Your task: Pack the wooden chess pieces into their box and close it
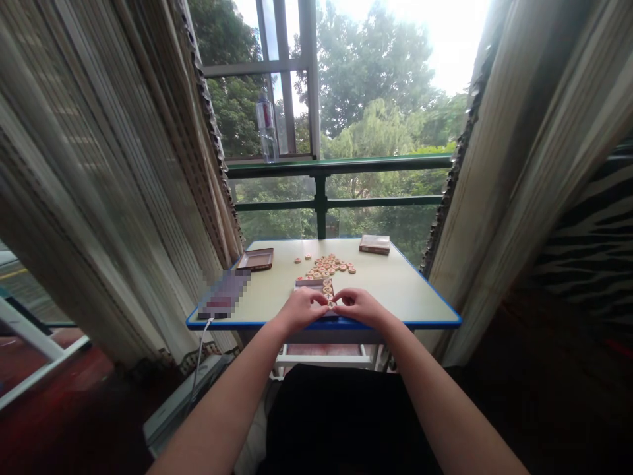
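Both my hands rest at the near edge of a small blue-rimmed table [425, 300]. My left hand [300, 307] and my right hand [359, 305] meet with fingers curled, pinching a round wooden game piece [331, 304] between their fingertips. Just beyond them lies a small dark box [312, 285] holding a column of such pieces. A loose pile of round wooden pieces [329, 265] lies further back in the table's middle.
A brown box lid [255, 259] lies at the back left and a closed brown box [374, 244] at the back right. A blurred phone [225, 295] with a white cable sits at the left edge. Curtains hang on both sides; a water bottle [266, 128] stands on the window ledge.
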Demonstrator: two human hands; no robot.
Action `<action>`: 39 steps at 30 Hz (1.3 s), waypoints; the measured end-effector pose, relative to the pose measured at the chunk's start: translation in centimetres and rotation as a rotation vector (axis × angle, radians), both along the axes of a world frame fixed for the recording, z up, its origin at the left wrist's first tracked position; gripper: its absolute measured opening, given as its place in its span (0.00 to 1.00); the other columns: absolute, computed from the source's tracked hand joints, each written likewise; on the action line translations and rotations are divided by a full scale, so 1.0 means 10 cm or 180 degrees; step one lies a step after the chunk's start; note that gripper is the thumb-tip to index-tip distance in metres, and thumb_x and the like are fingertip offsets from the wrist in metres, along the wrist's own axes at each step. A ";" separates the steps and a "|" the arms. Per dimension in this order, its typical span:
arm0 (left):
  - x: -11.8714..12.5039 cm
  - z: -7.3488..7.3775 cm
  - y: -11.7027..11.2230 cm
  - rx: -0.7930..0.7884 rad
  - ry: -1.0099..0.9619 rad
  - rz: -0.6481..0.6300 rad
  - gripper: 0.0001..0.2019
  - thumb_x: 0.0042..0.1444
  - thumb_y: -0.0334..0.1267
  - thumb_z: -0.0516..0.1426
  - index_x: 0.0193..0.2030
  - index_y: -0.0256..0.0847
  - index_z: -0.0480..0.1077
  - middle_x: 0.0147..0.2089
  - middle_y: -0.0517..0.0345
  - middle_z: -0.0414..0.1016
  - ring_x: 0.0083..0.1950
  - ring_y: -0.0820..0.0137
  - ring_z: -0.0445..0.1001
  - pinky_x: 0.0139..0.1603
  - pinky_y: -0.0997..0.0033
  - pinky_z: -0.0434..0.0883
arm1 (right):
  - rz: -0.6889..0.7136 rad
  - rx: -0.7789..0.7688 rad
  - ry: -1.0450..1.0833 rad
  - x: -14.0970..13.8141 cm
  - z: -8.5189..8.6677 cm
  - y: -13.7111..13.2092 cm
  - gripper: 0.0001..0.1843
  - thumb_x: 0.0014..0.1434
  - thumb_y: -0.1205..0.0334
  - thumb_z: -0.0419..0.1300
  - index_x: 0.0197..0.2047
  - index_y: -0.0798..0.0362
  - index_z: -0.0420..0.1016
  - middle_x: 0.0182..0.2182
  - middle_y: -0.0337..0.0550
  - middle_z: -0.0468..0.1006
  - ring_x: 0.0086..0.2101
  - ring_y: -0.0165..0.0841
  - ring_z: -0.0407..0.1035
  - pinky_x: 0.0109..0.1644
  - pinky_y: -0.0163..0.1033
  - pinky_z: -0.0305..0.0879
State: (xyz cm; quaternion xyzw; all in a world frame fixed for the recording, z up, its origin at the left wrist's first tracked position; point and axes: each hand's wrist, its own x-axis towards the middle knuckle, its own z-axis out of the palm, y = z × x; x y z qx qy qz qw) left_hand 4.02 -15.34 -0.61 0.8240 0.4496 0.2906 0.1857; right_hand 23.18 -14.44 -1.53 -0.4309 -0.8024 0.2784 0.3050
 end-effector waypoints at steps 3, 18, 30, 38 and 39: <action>0.01 0.01 -0.01 -0.0016 -0.0015 0.0032 0.12 0.47 0.44 0.56 0.33 0.41 0.76 0.33 0.57 0.78 0.35 0.68 0.71 0.37 0.71 0.65 | 0.0009 -0.0018 0.0020 0.00 0.01 0.00 0.16 0.50 0.54 0.57 0.36 0.56 0.76 0.18 0.33 0.58 0.22 0.25 0.53 0.25 0.31 0.49; -0.02 0.02 0.02 -0.0176 -0.0083 -0.0012 0.10 0.46 0.42 0.56 0.31 0.40 0.75 0.32 0.58 0.77 0.33 0.70 0.72 0.35 0.73 0.66 | 0.0059 -0.0139 0.0120 0.00 0.01 0.00 0.14 0.48 0.57 0.58 0.36 0.57 0.76 0.17 0.31 0.56 0.21 0.24 0.51 0.25 0.31 0.48; -0.01 0.03 0.02 -0.0349 -0.0099 0.0046 0.13 0.45 0.46 0.56 0.31 0.39 0.75 0.31 0.57 0.77 0.32 0.69 0.72 0.33 0.72 0.67 | 0.0061 -0.0171 0.0147 0.00 -0.01 0.02 0.14 0.49 0.57 0.58 0.36 0.57 0.76 0.18 0.33 0.59 0.22 0.24 0.54 0.25 0.31 0.49; -0.02 0.03 0.02 -0.0334 -0.0112 0.0030 0.13 0.45 0.45 0.56 0.32 0.39 0.75 0.31 0.56 0.77 0.32 0.69 0.72 0.33 0.73 0.67 | 0.0093 -0.0188 0.0146 0.01 -0.03 0.04 0.14 0.49 0.57 0.57 0.36 0.57 0.76 0.18 0.33 0.60 0.22 0.24 0.54 0.25 0.31 0.50; -0.02 0.03 0.02 -0.0334 -0.0114 0.0028 0.13 0.45 0.45 0.57 0.32 0.39 0.75 0.31 0.56 0.77 0.32 0.69 0.72 0.33 0.73 0.67 | 0.0089 -0.0192 0.0148 0.01 -0.02 0.03 0.14 0.49 0.57 0.57 0.36 0.57 0.75 0.18 0.33 0.60 0.22 0.24 0.54 0.25 0.31 0.50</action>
